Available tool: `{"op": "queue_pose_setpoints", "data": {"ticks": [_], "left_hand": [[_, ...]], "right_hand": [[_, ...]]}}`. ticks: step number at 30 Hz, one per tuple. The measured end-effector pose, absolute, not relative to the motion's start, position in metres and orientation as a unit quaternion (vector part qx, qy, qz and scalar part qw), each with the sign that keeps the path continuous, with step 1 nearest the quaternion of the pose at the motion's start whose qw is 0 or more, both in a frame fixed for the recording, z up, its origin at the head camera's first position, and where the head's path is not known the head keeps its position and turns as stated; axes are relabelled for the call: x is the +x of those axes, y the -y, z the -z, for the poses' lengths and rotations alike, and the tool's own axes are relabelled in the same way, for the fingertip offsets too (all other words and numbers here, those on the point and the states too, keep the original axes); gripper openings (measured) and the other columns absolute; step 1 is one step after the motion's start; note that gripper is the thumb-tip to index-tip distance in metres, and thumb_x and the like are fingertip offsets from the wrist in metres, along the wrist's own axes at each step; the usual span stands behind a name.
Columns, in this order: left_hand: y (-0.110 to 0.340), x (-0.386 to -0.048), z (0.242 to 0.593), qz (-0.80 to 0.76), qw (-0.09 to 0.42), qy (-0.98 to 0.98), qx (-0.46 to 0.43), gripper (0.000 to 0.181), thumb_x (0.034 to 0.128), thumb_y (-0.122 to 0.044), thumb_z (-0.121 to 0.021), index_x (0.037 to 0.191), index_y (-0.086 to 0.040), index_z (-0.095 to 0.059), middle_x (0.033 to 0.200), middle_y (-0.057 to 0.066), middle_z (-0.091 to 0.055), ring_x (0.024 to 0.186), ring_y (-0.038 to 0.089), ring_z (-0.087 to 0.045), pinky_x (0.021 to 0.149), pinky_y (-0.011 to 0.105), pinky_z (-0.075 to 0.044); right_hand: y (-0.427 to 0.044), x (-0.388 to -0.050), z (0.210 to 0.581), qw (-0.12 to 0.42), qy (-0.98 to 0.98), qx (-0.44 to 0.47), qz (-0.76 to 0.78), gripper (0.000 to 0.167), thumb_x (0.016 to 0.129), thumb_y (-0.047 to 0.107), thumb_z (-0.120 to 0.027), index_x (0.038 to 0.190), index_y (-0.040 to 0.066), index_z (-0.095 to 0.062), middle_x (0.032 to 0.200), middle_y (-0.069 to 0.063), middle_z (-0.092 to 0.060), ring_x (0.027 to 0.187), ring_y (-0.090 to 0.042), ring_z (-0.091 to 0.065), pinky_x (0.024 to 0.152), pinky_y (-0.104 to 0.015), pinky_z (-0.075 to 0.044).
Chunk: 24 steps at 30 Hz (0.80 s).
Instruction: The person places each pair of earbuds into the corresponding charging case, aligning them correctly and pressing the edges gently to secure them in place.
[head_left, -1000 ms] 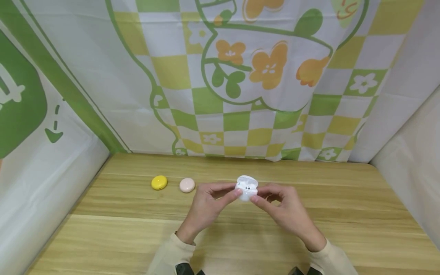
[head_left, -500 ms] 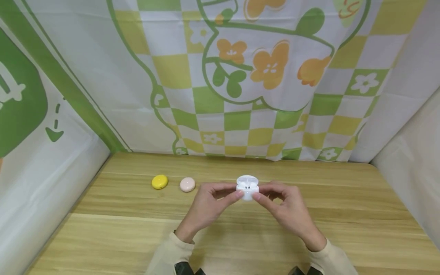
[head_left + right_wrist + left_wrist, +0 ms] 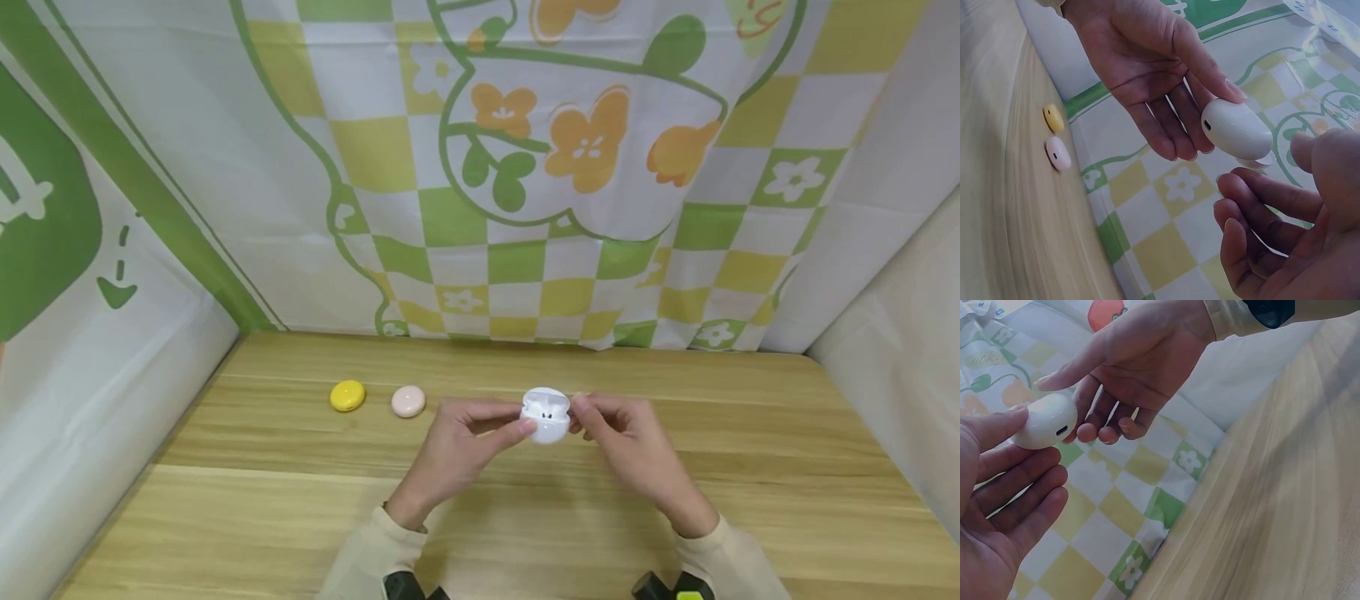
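In the head view my left hand (image 3: 461,450) pinches a small white earbud case (image 3: 547,429) by its left side, thumb in front and fingers behind. The lid (image 3: 546,398) is flipped up, and small dark marks show inside. My right hand (image 3: 626,437) is close to the case's right end, its thumb lifted off the front. The right wrist view has the right hand (image 3: 1291,219) with loosely bent fingers near the white case (image 3: 1238,128). In the left wrist view a dark port shows on the underside of the case (image 3: 1047,422).
Left of the hands, a round yellow case (image 3: 348,396) and a round pale pink case (image 3: 408,402) lie on the wooden table (image 3: 285,517). A green and yellow checked cloth (image 3: 517,258) hangs behind the table's back edge.
The right thumb has come off the front of the earbud case and moved up and right. The case has shifted slightly right in the left hand's grip.
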<state>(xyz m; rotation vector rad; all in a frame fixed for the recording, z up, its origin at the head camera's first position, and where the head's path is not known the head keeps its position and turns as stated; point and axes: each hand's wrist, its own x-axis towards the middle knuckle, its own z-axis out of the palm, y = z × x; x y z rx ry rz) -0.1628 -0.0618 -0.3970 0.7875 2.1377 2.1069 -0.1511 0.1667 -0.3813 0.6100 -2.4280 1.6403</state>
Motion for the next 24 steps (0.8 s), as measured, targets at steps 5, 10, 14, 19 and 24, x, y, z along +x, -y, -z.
{"op": "queue_pose_setpoints", "data": {"ticks": [5, 10, 14, 19, 24], "left_hand": [[0.0604, -0.1620, 0.3972, -0.669, 0.020, -0.690, 0.274, 0.020, 0.0930, -0.010, -0.075, 0.110, 0.001, -0.077, 0.113, 0.009, -0.075, 0.107, 0.021, -0.070, 0.094, 0.036, -0.056], [0.0601, -0.1613, 0.3967, -0.663, 0.025, -0.694, 0.280, 0.020, 0.0939, -0.011, -0.074, 0.110, -0.001, -0.077, 0.114, 0.007, -0.074, 0.109, 0.020, -0.070, 0.095, 0.038, -0.055], [0.0604, -0.1614, 0.3971, -0.659, 0.030, -0.698, 0.278, 0.019, 0.0943, -0.013, -0.074, 0.109, -0.001, -0.077, 0.114, 0.007, -0.075, 0.108, 0.019, -0.070, 0.094, 0.038, -0.056], [0.0607, -0.1621, 0.3978, -0.660, 0.031, -0.697, 0.278, 0.019, 0.0945, -0.012, -0.074, 0.109, 0.000, -0.077, 0.114, 0.008, -0.074, 0.108, 0.020, -0.070, 0.093, 0.035, -0.056], [0.0608, -0.1619, 0.3976, -0.657, 0.031, -0.702, 0.273, 0.020, 0.0944, -0.013, -0.074, 0.110, 0.000, -0.077, 0.114, 0.008, -0.074, 0.108, 0.019, -0.070, 0.093, 0.036, -0.056]], "right_hand": [[-0.1646, -0.1507, 0.3804, 0.065, 0.805, 0.189, -0.558, 0.038, 0.109, 0.012, -0.047, 0.085, -0.001, -0.073, 0.077, -0.002, -0.067, 0.073, -0.017, -0.061, 0.068, -0.027, -0.053], [-0.1641, -0.1498, 0.3801, 0.058, 0.803, 0.177, -0.566, 0.036, 0.108, 0.012, -0.050, 0.082, 0.001, -0.073, 0.076, 0.001, -0.065, 0.070, -0.015, -0.056, 0.068, -0.027, -0.051], [-0.1644, -0.1498, 0.3797, 0.059, 0.800, 0.175, -0.571, 0.031, 0.106, 0.010, -0.054, 0.085, 0.000, -0.075, 0.076, 0.001, -0.066, 0.069, -0.017, -0.055, 0.068, -0.027, -0.050], [-0.1645, -0.1496, 0.3793, 0.059, 0.797, 0.181, -0.574, 0.025, 0.105, 0.009, -0.056, 0.095, -0.003, -0.076, 0.078, 0.001, -0.069, 0.072, -0.017, -0.060, 0.068, -0.029, -0.053], [-0.1643, -0.1494, 0.3794, 0.058, 0.791, 0.195, -0.578, 0.024, 0.104, 0.009, -0.057, 0.097, -0.002, -0.076, 0.082, -0.001, -0.071, 0.075, -0.011, -0.062, 0.070, -0.030, -0.053]]}}
